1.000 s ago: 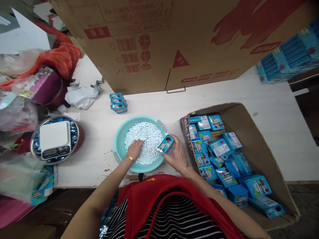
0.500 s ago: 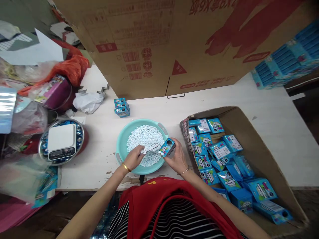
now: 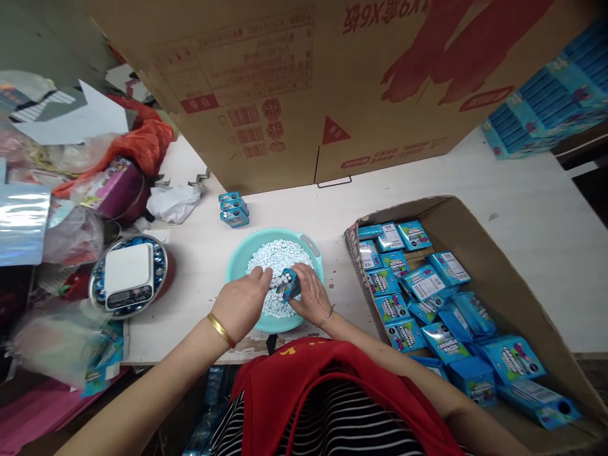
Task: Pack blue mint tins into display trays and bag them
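A turquoise basin [image 3: 236, 253] of small white candies [image 3: 278, 253] is on the table in front of me. Over it, my right hand [image 3: 311, 296] grips a small blue candy box [image 3: 287, 285] with its round opening turned up and towards the left. My left hand [image 3: 242, 301] is closed on what looks like a small scoop [image 3: 275, 282] loaded with white candies, its end at the box's opening. The fingers cover most of the scoop, and its handle is hidden.
On the right, an open carton [image 3: 503, 278] holds several blue boxes. Small blue boxes [image 3: 234, 210] stand in a row behind the basin. A white scale [image 3: 129, 273] rests on a bowl at left. A large cardboard box [image 3: 285, 152] blocks the back.
My left hand has brought the candy-loaded scoop up to the box's opening. My right hand has moved left with the box, tilting it over the basin.
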Motion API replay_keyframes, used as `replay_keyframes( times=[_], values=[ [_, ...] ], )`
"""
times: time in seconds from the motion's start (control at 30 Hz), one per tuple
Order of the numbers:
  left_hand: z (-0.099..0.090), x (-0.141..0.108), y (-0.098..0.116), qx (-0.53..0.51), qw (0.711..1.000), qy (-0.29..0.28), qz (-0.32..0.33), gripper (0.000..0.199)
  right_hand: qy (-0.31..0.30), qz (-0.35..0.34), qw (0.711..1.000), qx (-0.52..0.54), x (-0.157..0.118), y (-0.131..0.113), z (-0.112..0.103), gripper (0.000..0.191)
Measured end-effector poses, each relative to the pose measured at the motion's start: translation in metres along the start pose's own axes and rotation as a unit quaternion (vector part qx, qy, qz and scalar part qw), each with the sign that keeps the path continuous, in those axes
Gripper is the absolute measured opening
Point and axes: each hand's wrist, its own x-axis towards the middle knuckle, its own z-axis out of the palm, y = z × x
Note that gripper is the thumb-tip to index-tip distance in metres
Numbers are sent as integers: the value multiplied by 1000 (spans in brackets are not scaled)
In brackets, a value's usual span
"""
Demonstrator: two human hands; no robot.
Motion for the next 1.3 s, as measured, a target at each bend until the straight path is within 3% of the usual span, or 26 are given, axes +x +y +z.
replay_keyframes(
  times=[0.13, 0.27, 0.33, 0.47, 0.63, 0.7, 0.8, 0.93, 1.03, 1.1, 1.2, 1.3],
  values=[
    [-15, 0, 14, 37, 999, 2, 18, 46, 9, 1, 1000, 29, 2, -1, 6, 78],
    [-13, 3, -3, 29, 1000, 13, -2, 32, 18, 34, 998, 56, 5, 0, 9, 80],
    [-3, 9, -14, -27, 999, 33, -32, 21, 23, 54, 996, 64, 6, 0, 12, 81],
    [33, 31, -15, -148, 987, 40, -50, 36, 29, 63, 995, 65, 7, -2, 24, 80],
    [73, 54, -4, -154, 986, 42, -55, 23, 24, 95, 992, 74, 9, -2, 36, 75],
    [79, 58, -13, -147, 986, 71, -28, 19, 22, 84, 994, 69, 13, -1, 28, 79],
    [73, 65, -42, -141, 983, 118, -1, 20, 30, 73, 996, 46, 27, 9, -1, 73],
    [47, 85, -100, -83, 979, 187, -14, 31, 141, 110, 984, -26, 50, 56, -56, 43],
    [34, 111, -145, 5, 981, 191, -42, 38, 231, 183, 950, -102, 58, 119, -95, 36],
    [34, 131, -171, 50, 983, 168, -56, 37, 252, 247, 926, -132, 57, 163, -112, 37],
    [50, 159, -204, 72, 989, 119, -48, 37, 223, 333, 911, -94, 54, 216, -120, 40],
    [73, 179, -226, 60, 994, 87, -41, 35, 189, 374, 907, -47, 53, 241, -110, 45]
  ],
)
